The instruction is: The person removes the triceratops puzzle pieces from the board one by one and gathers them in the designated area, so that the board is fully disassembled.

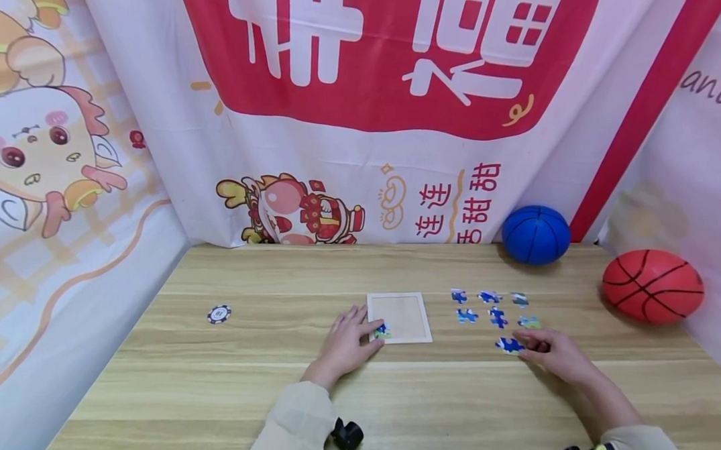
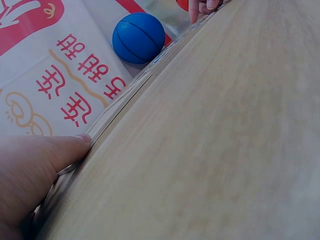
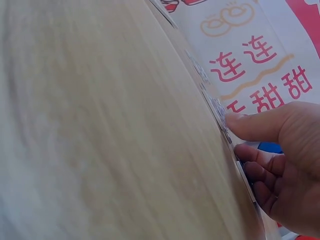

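My left hand (image 1: pixel 346 343) rests at the left side of a square puzzle frame (image 1: pixel 426 316). Its fingers lie along the frame's left edge, and the thumb reaches over the lower left corner. A blue-green jigsaw piece (image 1: pixel 383 332) sits in that corner, partly covered by the thumb. At the right, my right hand (image 1: pixel 553 354) pinches the edge of a blue and white jigsaw piece (image 1: pixel 510 344) between thumb and index finger, low at the table. The other fingers curl under, as the right wrist view shows of this hand (image 3: pixel 280 155).
Several loose jigsaw pieces (image 1: pixel 497 317) lie in rows beyond the right hand. A blue ball (image 1: pixel 536 235) and a red ball (image 1: pixel 652 286) stand at the back right. A round poker chip (image 1: pixel 219 314) lies at the left. Printed curtains (image 1: pixel 344 138) border the wooden table (image 1: pixel 223 392).
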Tool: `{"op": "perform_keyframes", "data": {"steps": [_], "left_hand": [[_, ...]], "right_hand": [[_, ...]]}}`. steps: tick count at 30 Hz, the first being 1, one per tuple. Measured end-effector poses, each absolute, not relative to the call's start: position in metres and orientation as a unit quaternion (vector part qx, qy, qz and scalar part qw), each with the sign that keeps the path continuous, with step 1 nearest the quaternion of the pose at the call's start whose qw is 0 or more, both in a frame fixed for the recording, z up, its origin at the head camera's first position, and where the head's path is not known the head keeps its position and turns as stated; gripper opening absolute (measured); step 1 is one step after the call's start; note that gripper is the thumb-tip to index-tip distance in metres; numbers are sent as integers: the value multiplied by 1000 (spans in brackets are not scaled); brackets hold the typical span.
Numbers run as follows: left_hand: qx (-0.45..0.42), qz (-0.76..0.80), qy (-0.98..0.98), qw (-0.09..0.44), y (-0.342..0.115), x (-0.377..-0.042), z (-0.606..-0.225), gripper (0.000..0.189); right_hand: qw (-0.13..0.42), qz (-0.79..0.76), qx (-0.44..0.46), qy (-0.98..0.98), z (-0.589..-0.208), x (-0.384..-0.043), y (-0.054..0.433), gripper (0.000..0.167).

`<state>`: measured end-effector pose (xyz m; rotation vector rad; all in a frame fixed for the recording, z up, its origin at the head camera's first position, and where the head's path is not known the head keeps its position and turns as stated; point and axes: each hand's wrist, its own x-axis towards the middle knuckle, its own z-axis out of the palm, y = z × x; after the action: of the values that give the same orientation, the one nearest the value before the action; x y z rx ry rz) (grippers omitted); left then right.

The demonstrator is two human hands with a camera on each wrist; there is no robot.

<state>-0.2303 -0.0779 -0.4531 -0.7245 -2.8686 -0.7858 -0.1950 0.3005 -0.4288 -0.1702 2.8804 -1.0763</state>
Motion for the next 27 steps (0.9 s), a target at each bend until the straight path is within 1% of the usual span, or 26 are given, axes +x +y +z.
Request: {"op": "perform_keyframes", "data": {"steps": [5,11,18,21,25,27], "left_hand": [[-236,-259,-936,40,-78,-230,-453,42],[-236,-260,-936,38,-78,-230,-454,42],[-234,-262,-936,38,-78,-231,-454,42],[-234,-262,-936,37,-78,-231,-455,42],[-235,-262,-935,37,-78,-231,-455,42],[-236,-262,-935,37,-78,-231,-455,42]], "right_hand": [[16,-337,-73,938,-430,-195,299,41],[15,-321,-56,945,-433,-196,298,39],[0,-320,-56,946,-434,-198,298,33],[11,-329,-48,943,-433,-197,298,35],[37,-347,-26,937,-428,-196,299,43],[40,-354,-20,934,-426,-196,299,46]]}}
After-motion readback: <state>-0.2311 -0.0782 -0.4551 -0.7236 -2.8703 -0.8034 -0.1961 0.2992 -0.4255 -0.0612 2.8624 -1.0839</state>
